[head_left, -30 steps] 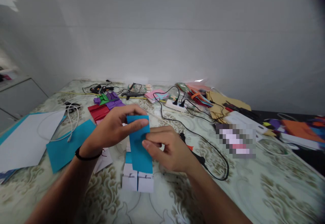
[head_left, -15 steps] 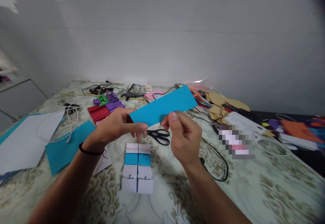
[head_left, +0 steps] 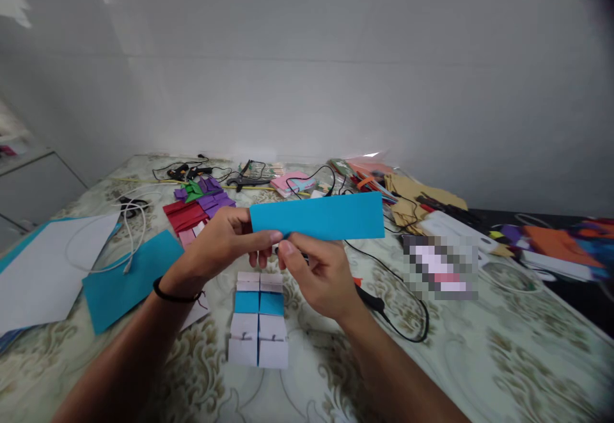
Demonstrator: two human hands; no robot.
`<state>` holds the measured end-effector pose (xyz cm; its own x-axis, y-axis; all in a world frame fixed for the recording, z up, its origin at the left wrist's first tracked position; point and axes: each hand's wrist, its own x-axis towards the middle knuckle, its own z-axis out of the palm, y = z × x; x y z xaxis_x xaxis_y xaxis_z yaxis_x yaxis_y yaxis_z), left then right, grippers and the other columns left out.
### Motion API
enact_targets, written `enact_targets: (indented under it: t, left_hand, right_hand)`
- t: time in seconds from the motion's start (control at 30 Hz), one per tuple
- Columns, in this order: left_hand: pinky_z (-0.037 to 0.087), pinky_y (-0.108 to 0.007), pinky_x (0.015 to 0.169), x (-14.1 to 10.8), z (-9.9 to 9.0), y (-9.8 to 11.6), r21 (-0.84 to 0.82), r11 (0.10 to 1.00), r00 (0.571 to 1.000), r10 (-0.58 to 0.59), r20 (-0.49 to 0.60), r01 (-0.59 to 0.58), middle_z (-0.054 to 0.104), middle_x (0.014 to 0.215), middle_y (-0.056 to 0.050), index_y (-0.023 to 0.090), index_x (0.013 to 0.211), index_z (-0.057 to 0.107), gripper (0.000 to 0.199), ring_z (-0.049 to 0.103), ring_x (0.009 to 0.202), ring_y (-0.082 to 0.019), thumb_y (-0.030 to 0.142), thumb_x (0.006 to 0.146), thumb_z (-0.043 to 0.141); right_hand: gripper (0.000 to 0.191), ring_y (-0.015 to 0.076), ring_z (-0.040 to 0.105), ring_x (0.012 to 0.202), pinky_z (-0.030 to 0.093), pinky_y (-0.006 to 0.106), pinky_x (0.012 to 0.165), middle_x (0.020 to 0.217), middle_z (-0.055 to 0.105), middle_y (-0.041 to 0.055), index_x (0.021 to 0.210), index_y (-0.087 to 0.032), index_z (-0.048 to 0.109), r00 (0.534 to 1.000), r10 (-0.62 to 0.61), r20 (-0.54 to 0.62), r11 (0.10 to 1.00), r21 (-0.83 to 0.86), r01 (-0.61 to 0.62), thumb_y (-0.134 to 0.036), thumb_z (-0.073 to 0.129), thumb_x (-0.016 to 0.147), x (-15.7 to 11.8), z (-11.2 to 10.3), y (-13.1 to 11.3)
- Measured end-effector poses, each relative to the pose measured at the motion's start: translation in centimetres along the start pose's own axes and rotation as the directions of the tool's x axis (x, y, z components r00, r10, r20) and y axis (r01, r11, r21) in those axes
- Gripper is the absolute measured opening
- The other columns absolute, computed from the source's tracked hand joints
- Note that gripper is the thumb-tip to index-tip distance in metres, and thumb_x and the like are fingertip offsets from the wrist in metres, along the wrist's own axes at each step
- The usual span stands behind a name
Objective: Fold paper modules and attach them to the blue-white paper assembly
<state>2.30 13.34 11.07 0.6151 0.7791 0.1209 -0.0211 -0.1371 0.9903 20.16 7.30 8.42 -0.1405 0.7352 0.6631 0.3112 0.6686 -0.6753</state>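
Note:
A blue paper strip (head_left: 321, 217) is held up over the table, its long side nearly level. My left hand (head_left: 230, 240) pinches its left end, thumb in front and fingers behind. With thumb and index finger, my right hand (head_left: 319, 272) grips the lower edge near the left thumb. Below them on the tablecloth lies a folded white-and-blue paper piece (head_left: 259, 330) split by a narrow lengthwise gap. Black scissors lie behind my hands, mostly hidden.
To the left are a blue sheet (head_left: 129, 282), white paper (head_left: 45, 269) and a white cable (head_left: 141, 224). Folded red paper (head_left: 185, 217) and purple paper (head_left: 215, 200) sit farther back. A black-corded tool (head_left: 371, 298) and a blurred-out phone (head_left: 439, 266) are on the right.
The strip has turned from a slant to nearly level, its right end dropping. My right hand has slid left along the lower edge, closer to my left thumb, covering most of the scissors.

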Motion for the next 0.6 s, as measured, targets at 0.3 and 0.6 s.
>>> enact_targets:
  t: [0.3, 0.6]
  left_hand:
    - [0.047, -0.022, 0.055, -0.7, 0.0, 0.9, 0.252, 0.963, 0.995, 0.082, 0.052, -0.093, 0.067, 0.056, -0.003, 0.015, 0.061, 0.065, 0.043, 0.060, 0.053, -0.012, 0.042, 0.094, 0.073]
    - [0.045, -0.019, 0.048, -1.6, -2.1, 2.2, 0.364, 0.923, 0.987, 0.153, -0.056, -0.122, 0.067, 0.052, -0.001, 0.016, 0.061, 0.066, 0.039, 0.059, 0.047, -0.011, 0.038, 0.093, 0.072]
  right_hand:
    - [0.044, 0.0071, 0.028, 0.047, 0.023, 0.022, 0.044, 0.055, 0.030, -0.0074, 0.061, -0.021, 0.036, 1.000, 0.010, -0.027, 1.000, 0.027, -0.009, -0.024, 0.054, 0.102, 0.1, -0.1, 0.0]
    - [0.048, 0.0090, 0.028, 0.049, 0.023, 0.027, 0.049, 0.055, 0.030, -0.0066, 0.061, -0.022, 0.034, 0.991, -0.006, -0.137, 1.000, 0.011, 0.008, -0.027, 0.055, 0.104, 0.5, -2.0, 0.6]
